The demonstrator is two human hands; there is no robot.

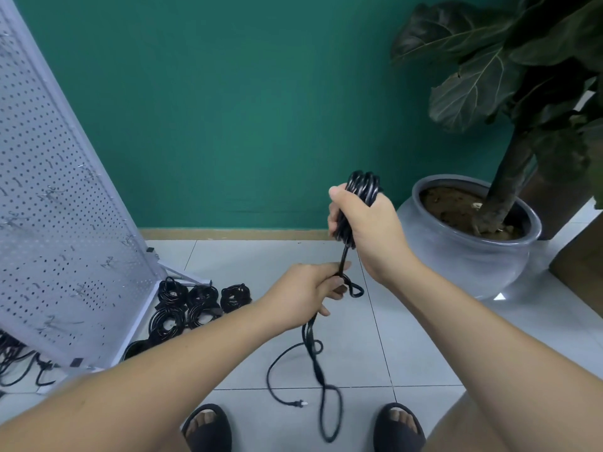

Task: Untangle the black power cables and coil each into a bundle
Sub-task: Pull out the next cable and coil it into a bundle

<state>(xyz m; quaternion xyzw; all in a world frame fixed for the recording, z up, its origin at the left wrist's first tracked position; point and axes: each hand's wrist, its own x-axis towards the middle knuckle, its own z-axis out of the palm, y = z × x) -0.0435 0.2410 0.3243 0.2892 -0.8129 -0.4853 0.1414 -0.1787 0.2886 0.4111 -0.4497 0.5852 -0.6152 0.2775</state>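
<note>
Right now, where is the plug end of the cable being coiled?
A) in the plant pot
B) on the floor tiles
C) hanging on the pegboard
B: the plug lies on the floor tiles, at the loose end of the cable trailing from the left hand.

No readable text, label, brand or number shows anywhere.
</note>
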